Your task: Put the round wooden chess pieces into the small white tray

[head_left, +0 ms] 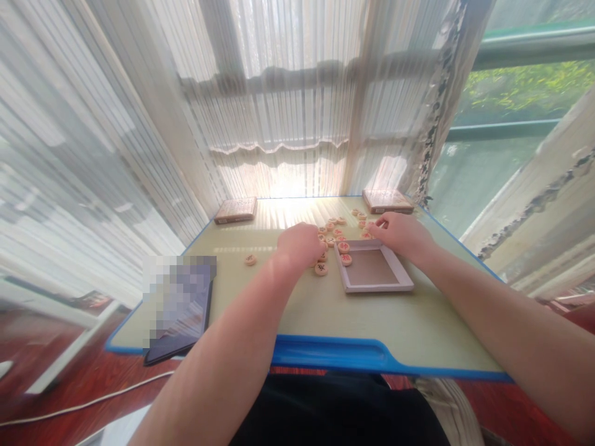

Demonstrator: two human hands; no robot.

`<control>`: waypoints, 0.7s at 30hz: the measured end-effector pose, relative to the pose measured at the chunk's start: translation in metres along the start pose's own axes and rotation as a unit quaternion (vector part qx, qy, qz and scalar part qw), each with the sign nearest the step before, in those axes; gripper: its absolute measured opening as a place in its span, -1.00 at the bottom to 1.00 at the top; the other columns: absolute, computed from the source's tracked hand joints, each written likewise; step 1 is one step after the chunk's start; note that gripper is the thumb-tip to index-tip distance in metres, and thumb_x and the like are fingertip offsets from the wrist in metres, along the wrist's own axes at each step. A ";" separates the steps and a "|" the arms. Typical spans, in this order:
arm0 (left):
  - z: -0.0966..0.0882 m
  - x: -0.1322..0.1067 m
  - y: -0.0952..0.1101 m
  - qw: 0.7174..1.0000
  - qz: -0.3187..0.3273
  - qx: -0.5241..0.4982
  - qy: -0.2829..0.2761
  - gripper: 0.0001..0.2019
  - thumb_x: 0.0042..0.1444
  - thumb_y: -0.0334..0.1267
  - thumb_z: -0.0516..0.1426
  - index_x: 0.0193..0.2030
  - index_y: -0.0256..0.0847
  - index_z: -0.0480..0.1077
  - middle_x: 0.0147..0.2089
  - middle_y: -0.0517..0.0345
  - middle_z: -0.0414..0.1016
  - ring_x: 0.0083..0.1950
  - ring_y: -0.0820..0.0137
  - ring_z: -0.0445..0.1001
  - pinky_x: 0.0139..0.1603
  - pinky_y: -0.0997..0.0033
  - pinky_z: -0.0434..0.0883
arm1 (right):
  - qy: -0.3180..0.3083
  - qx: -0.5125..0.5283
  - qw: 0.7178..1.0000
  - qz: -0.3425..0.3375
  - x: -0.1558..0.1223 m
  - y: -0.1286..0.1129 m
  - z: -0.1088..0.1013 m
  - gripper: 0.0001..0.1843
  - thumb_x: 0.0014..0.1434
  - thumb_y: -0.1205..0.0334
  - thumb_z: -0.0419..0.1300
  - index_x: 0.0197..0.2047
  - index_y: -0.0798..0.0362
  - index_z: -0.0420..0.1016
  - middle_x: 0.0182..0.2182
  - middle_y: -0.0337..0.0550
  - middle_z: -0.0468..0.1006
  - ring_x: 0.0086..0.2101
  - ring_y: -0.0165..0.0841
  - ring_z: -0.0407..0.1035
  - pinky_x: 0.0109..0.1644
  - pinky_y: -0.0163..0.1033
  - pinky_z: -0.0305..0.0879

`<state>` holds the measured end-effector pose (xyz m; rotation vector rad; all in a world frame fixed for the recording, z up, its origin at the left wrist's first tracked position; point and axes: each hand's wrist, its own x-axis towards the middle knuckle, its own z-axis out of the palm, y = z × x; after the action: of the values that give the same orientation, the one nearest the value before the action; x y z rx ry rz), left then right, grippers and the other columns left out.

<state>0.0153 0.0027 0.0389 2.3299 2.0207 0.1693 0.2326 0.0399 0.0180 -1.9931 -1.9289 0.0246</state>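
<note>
Round wooden Chinese chess pieces with red or black characters lie loosely in the middle of the table. My left hand reaches down at the left edge of this group, its fingers curled and mostly hidden behind the hand; what they hold cannot be made out. At the group's right side, my right hand pinches a red-marked chess piece with thumb and fingertips. Between my forearms sits a shallow open box with a white rim. Two red pieces rest at its left side.
A single black-marked piece lies apart on the left. Two flat boxes stand at the table's far corners. A dark tablet, partly blurred, lies at the left edge. The table has a raised blue rim. Sheer curtains hang behind.
</note>
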 end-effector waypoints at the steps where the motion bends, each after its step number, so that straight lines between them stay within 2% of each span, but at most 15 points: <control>1: 0.000 0.000 0.000 1.000 0.000 0.000 -0.001 -0.78 0.03 -0.19 0.05 -0.33 -0.22 0.48 -0.27 0.00 0.51 -0.30 0.27 0.47 -0.38 0.42 0.32 | 0.002 0.001 1.000 -0.007 0.000 0.000 0.000 -0.58 0.03 -0.13 0.06 -0.28 0.03 0.49 -0.28 -0.04 0.58 -0.28 -0.15 0.42 -0.38 -0.21 0.14; 9: -0.001 -0.001 0.002 1.000 0.008 0.011 -0.014 -0.73 0.06 -0.15 0.03 -0.26 -0.23 0.49 -0.18 -0.04 0.50 -0.24 0.24 0.47 -0.33 0.38 0.35 | 0.030 0.046 0.996 -0.072 -0.003 -0.003 0.003 -0.62 0.05 -0.10 0.07 -0.33 0.04 0.47 -0.41 -0.15 0.55 -0.38 -0.28 0.38 -0.39 -0.25 0.12; 17: 0.002 -0.002 0.000 1.000 0.025 -0.002 -0.009 -0.72 0.08 -0.14 0.04 -0.29 -0.26 0.50 -0.17 -0.11 0.47 -0.20 0.18 0.47 -0.26 0.33 0.36 | 0.044 0.059 0.994 -0.085 -0.003 -0.003 0.003 -0.64 0.04 -0.08 0.09 -0.35 0.04 0.48 -0.47 -0.17 0.53 -0.44 -0.32 0.35 -0.43 -0.27 0.10; 19: 0.003 -0.001 0.000 0.999 0.037 -0.001 0.007 -0.69 0.08 -0.10 0.04 -0.26 -0.26 0.50 -0.17 -0.13 0.47 -0.14 0.11 0.44 -0.21 0.28 0.36 | 0.066 0.070 0.991 -0.096 -0.005 -0.004 0.002 -0.66 0.05 -0.06 0.10 -0.36 0.04 0.49 -0.51 -0.19 0.52 -0.47 -0.34 0.35 -0.44 -0.27 0.09; 21: 0.004 0.000 0.002 0.996 0.072 -0.014 0.047 -0.63 0.10 -0.02 0.03 -0.21 -0.25 0.49 -0.16 -0.12 0.47 -0.05 0.06 0.40 -0.13 0.22 0.35 | 0.085 0.089 0.984 -0.130 -0.008 -0.006 0.001 -0.68 0.07 -0.04 0.09 -0.35 0.04 0.49 -0.54 -0.21 0.50 -0.49 -0.36 0.33 -0.44 -0.29 0.10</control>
<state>0.0181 0.0021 0.0351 2.4945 1.8760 0.3155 0.2262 0.0319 0.0170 -1.5654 -1.9837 -0.0383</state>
